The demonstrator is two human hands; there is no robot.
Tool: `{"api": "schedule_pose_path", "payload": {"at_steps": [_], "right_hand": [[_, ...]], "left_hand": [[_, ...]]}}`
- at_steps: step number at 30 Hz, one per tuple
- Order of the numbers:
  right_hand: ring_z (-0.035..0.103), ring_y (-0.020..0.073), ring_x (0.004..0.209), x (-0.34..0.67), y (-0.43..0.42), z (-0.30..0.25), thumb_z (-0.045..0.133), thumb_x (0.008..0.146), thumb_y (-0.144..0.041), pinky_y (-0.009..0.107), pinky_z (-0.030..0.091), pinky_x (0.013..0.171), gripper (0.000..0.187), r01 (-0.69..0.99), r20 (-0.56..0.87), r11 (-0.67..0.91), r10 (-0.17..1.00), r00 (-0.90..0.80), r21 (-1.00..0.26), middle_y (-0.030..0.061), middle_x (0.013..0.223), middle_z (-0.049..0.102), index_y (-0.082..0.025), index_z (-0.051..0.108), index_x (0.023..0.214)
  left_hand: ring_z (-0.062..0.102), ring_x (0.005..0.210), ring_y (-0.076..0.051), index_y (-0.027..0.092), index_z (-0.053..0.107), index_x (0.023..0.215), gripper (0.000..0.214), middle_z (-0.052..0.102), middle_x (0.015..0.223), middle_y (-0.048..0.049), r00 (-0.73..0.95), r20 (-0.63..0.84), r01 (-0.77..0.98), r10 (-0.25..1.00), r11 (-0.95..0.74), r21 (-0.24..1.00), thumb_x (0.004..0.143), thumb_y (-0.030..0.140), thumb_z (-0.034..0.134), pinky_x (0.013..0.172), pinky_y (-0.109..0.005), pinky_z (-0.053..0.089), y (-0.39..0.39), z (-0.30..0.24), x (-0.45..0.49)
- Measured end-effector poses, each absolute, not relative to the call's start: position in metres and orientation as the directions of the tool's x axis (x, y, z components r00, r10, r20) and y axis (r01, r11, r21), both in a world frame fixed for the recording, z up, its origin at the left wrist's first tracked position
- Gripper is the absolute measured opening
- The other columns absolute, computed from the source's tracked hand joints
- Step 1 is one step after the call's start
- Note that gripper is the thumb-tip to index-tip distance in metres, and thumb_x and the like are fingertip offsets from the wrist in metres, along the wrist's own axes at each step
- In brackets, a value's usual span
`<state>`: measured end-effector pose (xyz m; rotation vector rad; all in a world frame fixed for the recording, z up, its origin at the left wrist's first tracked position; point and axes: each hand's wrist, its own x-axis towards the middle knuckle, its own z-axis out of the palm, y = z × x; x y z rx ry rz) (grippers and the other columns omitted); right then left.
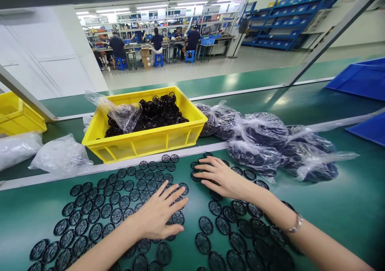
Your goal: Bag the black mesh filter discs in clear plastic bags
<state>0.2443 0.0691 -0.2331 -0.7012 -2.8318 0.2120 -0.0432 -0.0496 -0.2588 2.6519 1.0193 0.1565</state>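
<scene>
Several flat black round mesh discs (99, 206) lie spread over the green belt (345, 206) in front of me. My left hand (159, 214) rests flat on the discs near the middle, fingers spread and open. Just beyond it, my right hand (221, 176) also lies flat on discs, its fingers stretched out to the left. A bracelet (296, 223) shows on my right wrist. Neither hand grips anything. Behind the discs stands a yellow crate (144, 142) heaped with more black discs and a crumpled clear bag (123, 114).
Clear plastic bags of black discs (270, 142) lie at the right of the crate. Whitish bags (60, 156) sit at the left near a second yellow crate (18, 116). Blue bins (361, 78) stand at the far right. People sit working at benches (156, 42) far behind.
</scene>
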Motion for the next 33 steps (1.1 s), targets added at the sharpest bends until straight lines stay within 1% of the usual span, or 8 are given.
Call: {"api": "schedule_pose_path", "payload": {"at_steps": [4, 9, 12, 16, 20, 23, 27, 33], "right_hand": [[0.045, 0.0296, 0.133, 0.229, 0.030, -0.226, 0.049, 0.101, -0.033, 0.057, 0.033, 0.113, 0.035, 0.398, 0.144, 0.889, 0.435, -0.889, -0.228, 0.0055, 0.139, 0.061, -0.031, 0.061, 0.134], [0.046, 0.0307, 0.135, 0.210, -0.005, -0.239, 0.051, 0.100, -0.040, 0.060, 0.031, 0.114, 0.036, 0.396, 0.120, 0.891, 0.428, -0.896, -0.221, 0.0069, 0.142, 0.057, -0.033, 0.061, 0.134], [0.047, 0.0322, 0.133, 0.223, -0.003, -0.246, 0.055, 0.099, -0.038, 0.063, 0.030, 0.114, 0.033, 0.428, 0.134, 0.880, 0.458, -0.879, -0.206, 0.0070, 0.138, 0.061, -0.033, 0.064, 0.130], [0.049, 0.0322, 0.132, 0.243, 0.001, -0.235, 0.054, 0.098, -0.034, 0.064, 0.030, 0.113, 0.029, 0.456, 0.128, 0.867, 0.485, -0.865, -0.203, 0.0065, 0.129, 0.066, -0.032, 0.068, 0.124], [0.049, 0.0292, 0.130, 0.224, -0.023, -0.224, 0.052, 0.099, -0.035, 0.060, 0.029, 0.115, 0.034, 0.359, 0.115, 0.903, 0.393, -0.912, -0.234, 0.0043, 0.135, 0.062, -0.035, 0.062, 0.132], [0.053, 0.0279, 0.125, 0.195, -0.051, -0.234, 0.053, 0.098, -0.038, 0.057, 0.029, 0.116, 0.037, 0.314, 0.153, 0.921, 0.353, -0.923, -0.231, 0.0050, 0.131, 0.064, -0.034, 0.060, 0.134], [0.054, 0.0306, 0.122, 0.183, -0.070, -0.257, 0.054, 0.097, -0.043, 0.059, 0.031, 0.114, 0.036, 0.350, 0.192, 0.922, 0.378, -0.906, -0.166, 0.0073, 0.126, 0.067, -0.029, 0.063, 0.129], [0.055, 0.0286, 0.120, 0.212, -0.044, -0.237, 0.053, 0.099, -0.037, 0.058, 0.032, 0.114, 0.024, 0.400, 0.113, 0.878, 0.440, -0.891, -0.262, 0.0045, 0.116, 0.070, -0.031, 0.070, 0.114]], "left_hand": [[0.012, 0.154, -0.028, 0.023, 0.020, 0.158, 0.076, 0.019, 0.166, -0.0078, 0.718, -0.001, 0.665, 0.696, -0.686, 0.297, 0.095, 0.048, 0.054, 0.125, -0.055, 0.009, -0.057, -0.247, -0.051], [0.015, 0.153, -0.028, 0.025, 0.018, 0.159, 0.075, 0.022, 0.166, -0.0072, 0.638, 0.017, 0.741, 0.770, -0.620, 0.258, 0.096, 0.045, 0.054, 0.125, -0.057, 0.012, -0.075, -0.240, -0.074], [0.016, 0.153, -0.027, 0.025, 0.016, 0.159, 0.073, 0.021, 0.166, -0.0058, 0.593, 0.020, 0.782, 0.805, -0.581, 0.223, 0.098, 0.043, 0.051, 0.124, -0.058, 0.014, -0.091, -0.238, -0.087], [0.017, 0.153, -0.028, 0.023, 0.014, 0.160, 0.073, 0.022, 0.166, -0.0056, 0.516, 0.057, 0.837, 0.855, -0.517, 0.181, 0.099, 0.040, 0.050, 0.124, -0.057, 0.018, -0.118, -0.233, -0.101], [0.018, 0.152, -0.029, 0.023, 0.014, 0.160, 0.071, 0.022, 0.166, -0.0054, 0.462, 0.077, 0.871, 0.884, -0.468, 0.149, 0.100, 0.038, 0.049, 0.123, -0.058, 0.022, -0.142, -0.228, -0.105], [0.019, 0.152, -0.030, 0.023, 0.016, 0.160, 0.072, 0.023, 0.165, -0.0053, 0.442, 0.092, 0.881, 0.892, -0.451, 0.143, 0.099, 0.038, 0.050, 0.123, -0.058, 0.023, -0.154, -0.226, -0.103], [0.018, 0.152, -0.030, 0.023, 0.016, 0.160, 0.072, 0.023, 0.166, -0.0042, 0.422, 0.098, 0.894, 0.901, -0.431, 0.121, 0.099, 0.040, 0.049, 0.122, -0.058, 0.024, -0.167, -0.225, -0.104], [0.020, 0.152, -0.030, 0.024, 0.016, 0.160, 0.070, 0.023, 0.165, -0.0031, 0.374, 0.120, 0.917, 0.919, -0.387, 0.102, 0.099, 0.040, 0.048, 0.120, -0.058, 0.029, -0.182, -0.230, -0.109]]}}
